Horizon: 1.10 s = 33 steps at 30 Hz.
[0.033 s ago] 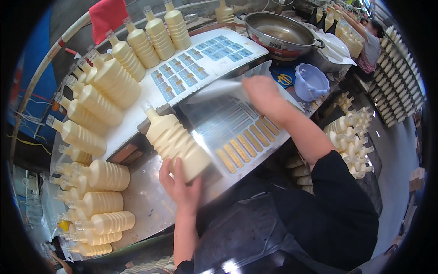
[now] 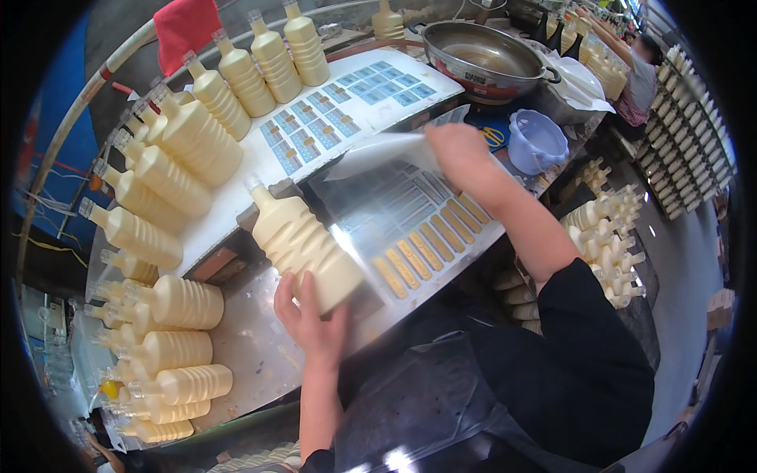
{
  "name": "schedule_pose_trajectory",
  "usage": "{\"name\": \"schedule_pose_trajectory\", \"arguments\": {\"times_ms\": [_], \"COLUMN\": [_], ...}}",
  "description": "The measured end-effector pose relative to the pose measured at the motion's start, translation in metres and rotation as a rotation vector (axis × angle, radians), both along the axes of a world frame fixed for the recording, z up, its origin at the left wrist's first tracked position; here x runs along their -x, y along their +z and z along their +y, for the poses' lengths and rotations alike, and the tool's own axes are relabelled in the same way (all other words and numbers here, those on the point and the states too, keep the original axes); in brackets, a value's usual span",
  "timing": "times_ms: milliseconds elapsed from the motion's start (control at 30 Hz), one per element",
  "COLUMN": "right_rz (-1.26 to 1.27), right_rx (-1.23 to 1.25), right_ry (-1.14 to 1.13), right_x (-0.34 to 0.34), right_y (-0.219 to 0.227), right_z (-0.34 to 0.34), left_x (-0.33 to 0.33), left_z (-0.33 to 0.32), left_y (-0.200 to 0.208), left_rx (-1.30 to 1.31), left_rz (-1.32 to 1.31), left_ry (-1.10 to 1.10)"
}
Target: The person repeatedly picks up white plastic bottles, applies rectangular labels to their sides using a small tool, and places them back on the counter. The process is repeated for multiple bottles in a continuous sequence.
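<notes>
A dark apron covers the wearer's front at the lower edge. Just beyond it, the left hand grasps the base end of a cream bottle, thumb on one side and fingers on the other; the bottle lies slanted over the metal table, its clear neck pointing up and to the left. Beside it on the right is a row of gold strips on a sheet. Past the strips, the right hand is closed on the edge of a pale translucent film, raised above the sheet (how the fingertips meet is hidden behind the hand).

To the left, more cream bottles lie stacked on their sides, necks outward. Farther on, a white board carries a sheet of blue labels, with upright bottles along its far side. Near the right hand are yellow-handled scissors and a lavender basin; behind them sits a wide metal pan. At the far right, another person is near a rack of bottles.
</notes>
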State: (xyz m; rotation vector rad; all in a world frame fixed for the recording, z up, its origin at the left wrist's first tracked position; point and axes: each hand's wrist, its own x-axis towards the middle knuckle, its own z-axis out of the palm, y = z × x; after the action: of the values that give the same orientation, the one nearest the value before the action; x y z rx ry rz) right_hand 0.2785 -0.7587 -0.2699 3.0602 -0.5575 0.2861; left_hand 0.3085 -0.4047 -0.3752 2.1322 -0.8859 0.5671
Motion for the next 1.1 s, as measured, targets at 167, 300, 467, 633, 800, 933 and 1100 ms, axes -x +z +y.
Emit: {"name": "schedule_pose_trajectory", "arguments": {"times_ms": [167,300,467,633,800,933,1100], "right_rz": [-0.097,-0.218,-0.269,-0.315,-0.288,-0.25,-0.181], "right_rx": [0.097,-0.042,-0.165,-0.246,-0.362,-0.338,-0.211], "right_ry": [-0.035,-0.087,-0.089,-0.08,-0.055,-0.014,0.006], "right_x": [0.029,0.051,0.082,0.108,0.131,0.144,0.147], "right_y": [0.018,0.047,0.076,0.099,0.128,0.153,0.202], "right_z": [-0.066,-0.087,-0.114,-0.142,-0.159,-0.157,-0.097], "left_x": [0.0,0.002,-0.001,0.002,0.007,0.004,0.001], "left_z": [-0.002,0.002,0.004,-0.003,-0.015,-0.044,-0.113], "left_y": [0.003,0.014,0.018,0.032,0.056,0.069,0.073], "left_rx": [-0.008,-0.049,-0.016,-0.101,-0.098,0.038,0.351], "left_rz": [0.004,0.028,0.076,-0.089,-0.167,0.05,1.085], "left_ry": [-0.018,-0.035,-0.034,0.0,-0.118,-0.363,-0.679]}}
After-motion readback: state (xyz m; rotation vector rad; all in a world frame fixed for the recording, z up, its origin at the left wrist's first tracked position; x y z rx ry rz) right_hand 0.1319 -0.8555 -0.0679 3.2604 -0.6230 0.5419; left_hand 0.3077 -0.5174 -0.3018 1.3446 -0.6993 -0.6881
